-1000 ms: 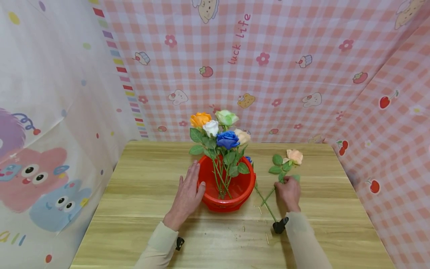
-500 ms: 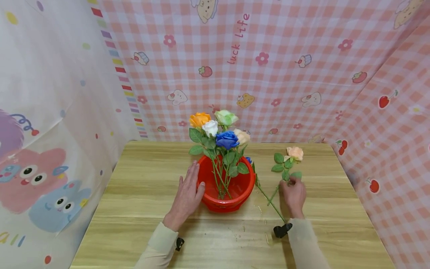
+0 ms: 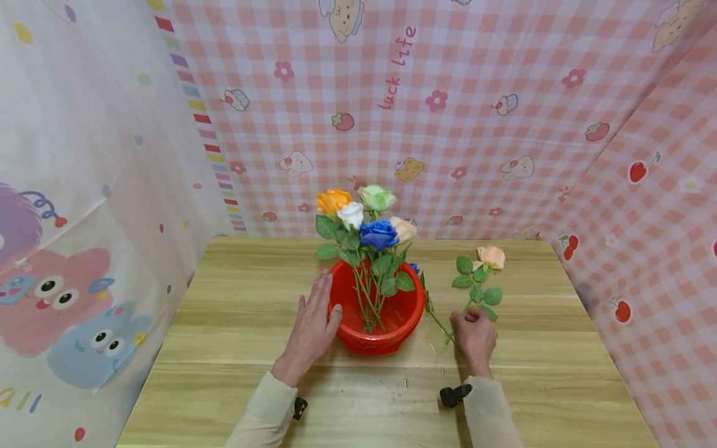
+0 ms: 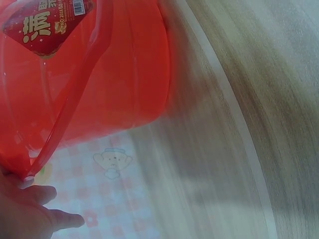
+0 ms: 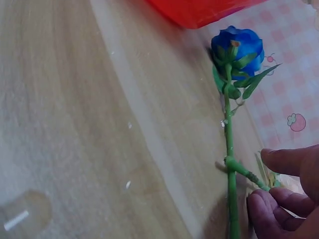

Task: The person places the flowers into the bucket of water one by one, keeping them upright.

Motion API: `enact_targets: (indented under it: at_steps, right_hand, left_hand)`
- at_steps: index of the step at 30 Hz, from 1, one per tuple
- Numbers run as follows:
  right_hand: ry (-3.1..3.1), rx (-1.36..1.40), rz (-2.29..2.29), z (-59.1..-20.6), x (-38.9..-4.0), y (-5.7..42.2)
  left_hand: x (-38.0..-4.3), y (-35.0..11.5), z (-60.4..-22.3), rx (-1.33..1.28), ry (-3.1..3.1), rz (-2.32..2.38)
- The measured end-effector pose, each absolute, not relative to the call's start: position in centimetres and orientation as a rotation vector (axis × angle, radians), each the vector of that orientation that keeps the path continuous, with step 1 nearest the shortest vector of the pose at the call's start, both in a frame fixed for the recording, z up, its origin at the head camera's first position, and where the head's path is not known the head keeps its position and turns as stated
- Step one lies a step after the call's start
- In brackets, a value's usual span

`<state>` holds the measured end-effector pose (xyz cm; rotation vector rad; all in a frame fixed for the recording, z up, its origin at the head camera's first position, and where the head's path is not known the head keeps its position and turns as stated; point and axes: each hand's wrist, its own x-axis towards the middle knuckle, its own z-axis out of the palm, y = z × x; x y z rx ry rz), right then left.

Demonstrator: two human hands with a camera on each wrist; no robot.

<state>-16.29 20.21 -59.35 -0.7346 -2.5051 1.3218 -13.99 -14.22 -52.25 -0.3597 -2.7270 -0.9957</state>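
Observation:
My left hand (image 3: 310, 323) lies with straight fingers along the left side of a red plastic basin (image 3: 350, 342). In the left wrist view, its fingers (image 4: 65, 219) show beside the basin's handle. Several artificial roses stand in the basin, among them a blue rose (image 3: 379, 234), an orange rose (image 3: 333, 201) and a white rose (image 3: 351, 215). My right hand (image 3: 476, 336) is at the lower stem of a peach rose (image 3: 490, 257) lying on the table. In the right wrist view, the thumb stands apart from the fingers, the stem (image 5: 246, 173) reaching between them.
Another blue rose (image 5: 238, 50) lies right of the basin, its stem crossing the peach rose's stem. Small slivers (image 3: 406, 382) are scattered on the wooden table (image 3: 246, 298). A pink checked cloth (image 3: 448, 143) hangs behind.
My right hand has slid down the peach rose's stem toward me, uncovering its lower leaves. The peach rose shifted slightly to the right at first. My left hand stays at the basin.

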Motion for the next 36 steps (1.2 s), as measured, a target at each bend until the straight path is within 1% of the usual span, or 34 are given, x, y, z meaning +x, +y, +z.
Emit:
enact_targets:
  at_steps: [13,21,27,36]
  right_hand:
    - [-2.581,-0.721,1.194,-59.2,-16.7,20.6]
    - [-2.522,-0.748,1.389,-58.7,-16.4,21.2]
    - [-2.474,-0.836,1.521,-58.2,-16.5,21.2]
    - [-1.893,-0.942,2.327,-57.5,-16.8,21.6]
  left_hand:
    - [-13.9,-14.2,-52.2,-0.361,-2.723,-1.001]
    - [-13.9,-14.1,-52.2,-0.357,-2.726,-1.001]
    - [-13.9,-14.2,-52.2,-0.359,-2.735,-0.991]
    - [-13.9,-14.2,-52.2,-0.354,-2.736,-0.988]
